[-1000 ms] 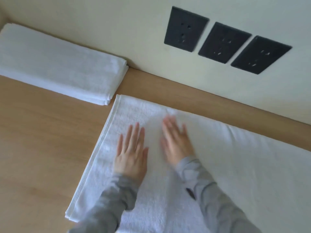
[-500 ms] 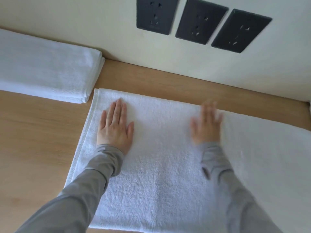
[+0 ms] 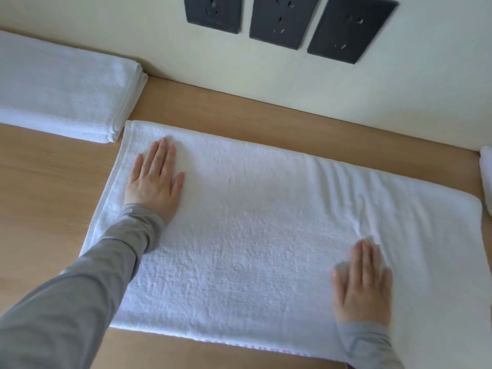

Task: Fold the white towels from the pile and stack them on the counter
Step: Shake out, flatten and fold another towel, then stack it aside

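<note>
A white towel lies spread flat on the wooden counter, folded lengthwise into a long band. My left hand rests palm down on its far left corner, fingers together and flat. My right hand presses flat on the towel near its right front part, slightly blurred; small wrinkles run above it. A stack of folded white towels sits at the back left against the wall, just touching the spread towel's corner. Neither hand grips anything.
Three dark wall sockets sit on the cream wall above the counter. Another bit of white cloth shows at the right edge. Bare counter lies left of the spread towel.
Both hands began together at the towel's middle and slid apart. My left hand went to the left corner; my right hand swept right and then toward me, smoothing the cloth.
</note>
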Motion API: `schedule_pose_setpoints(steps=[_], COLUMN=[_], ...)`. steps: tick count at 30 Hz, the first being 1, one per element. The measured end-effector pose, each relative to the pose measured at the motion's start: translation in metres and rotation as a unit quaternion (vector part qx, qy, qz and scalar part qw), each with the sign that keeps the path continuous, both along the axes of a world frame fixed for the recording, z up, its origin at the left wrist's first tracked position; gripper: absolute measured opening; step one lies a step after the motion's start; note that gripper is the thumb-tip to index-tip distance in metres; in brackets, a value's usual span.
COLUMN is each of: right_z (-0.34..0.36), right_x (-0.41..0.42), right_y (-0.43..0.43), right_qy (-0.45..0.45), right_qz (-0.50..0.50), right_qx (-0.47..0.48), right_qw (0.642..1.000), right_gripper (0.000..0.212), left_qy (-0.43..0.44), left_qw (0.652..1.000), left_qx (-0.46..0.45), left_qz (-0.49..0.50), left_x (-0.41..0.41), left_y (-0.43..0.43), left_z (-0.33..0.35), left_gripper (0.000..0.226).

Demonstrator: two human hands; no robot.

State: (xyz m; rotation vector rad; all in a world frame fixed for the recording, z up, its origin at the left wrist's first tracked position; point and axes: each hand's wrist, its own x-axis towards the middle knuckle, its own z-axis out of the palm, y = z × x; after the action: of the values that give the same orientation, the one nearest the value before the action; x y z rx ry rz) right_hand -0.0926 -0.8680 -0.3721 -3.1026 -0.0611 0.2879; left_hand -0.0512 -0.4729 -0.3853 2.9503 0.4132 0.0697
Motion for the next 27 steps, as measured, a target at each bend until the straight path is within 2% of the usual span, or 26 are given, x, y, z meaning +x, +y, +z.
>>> schedule_pose_setpoints(steps=[3, 6, 8, 12, 16, 19, 22, 23, 25, 27], right_z=[-0.001, 0.0, 0.005, -0.004, -0.004, -0.005, -0.003, -0.003, -0.001, -0.001], right_x=[-0.002, -0.021, -0.03, 0.01, 0.102, 0.17, 0.202, 0.202, 0.187, 0.15], right_y=[0.031, 0.1, 0.13, 0.084, -0.021, -0.099, -0.125, -0.113, -0.067, -0.003], right_qy=[-0.018, -0.028, -0.009, 0.02, -0.037, -0.018, 0.004, -0.017, -0.062, -0.076], right_qz=[-0.004, 0.141, 0.252, 0.351, 0.288, 0.148, 0.024, 0.017, 0.065, 0.2], right_qx=[0.008, 0.092, 0.082, 0.097, 0.048, -0.005, -0.031, -0.023, 0.058, 0.142], right_qw=[1.0, 0.985, 0.964, 0.931, 0.956, 0.989, 0.999, 0.999, 0.994, 0.966], right_gripper=[0.065, 0.058, 0.058, 0.059, 0.058, 0.06, 0.061, 0.061, 0.061, 0.062], left_qy=[-0.031, -0.04, -0.023, 0.009, 0.025, 0.036, 0.042, 0.045, 0.048, 0.046], left_qw=[0.999, 0.994, 0.993, 0.996, 0.996, 0.996, 0.996, 0.995, 0.995, 0.995], left_qx=[-0.012, -0.078, -0.098, -0.061, -0.047, -0.036, -0.029, -0.027, -0.026, -0.027], left_qz=[0.028, 0.058, 0.058, 0.063, 0.066, 0.072, 0.08, 0.082, 0.083, 0.085], left_x=[-0.006, -0.034, -0.061, -0.086, -0.083, -0.084, -0.082, -0.081, -0.081, -0.081], left_y=[-0.025, -0.101, -0.146, -0.155, -0.157, -0.158, -0.158, -0.159, -0.16, -0.161], left_z=[0.011, 0.017, 0.014, 0.006, 0.007, 0.006, 0.006, 0.006, 0.006, 0.007], left_gripper=[0.063, 0.062, 0.061, 0.065, 0.067, 0.068, 0.067, 0.067, 0.067, 0.067])
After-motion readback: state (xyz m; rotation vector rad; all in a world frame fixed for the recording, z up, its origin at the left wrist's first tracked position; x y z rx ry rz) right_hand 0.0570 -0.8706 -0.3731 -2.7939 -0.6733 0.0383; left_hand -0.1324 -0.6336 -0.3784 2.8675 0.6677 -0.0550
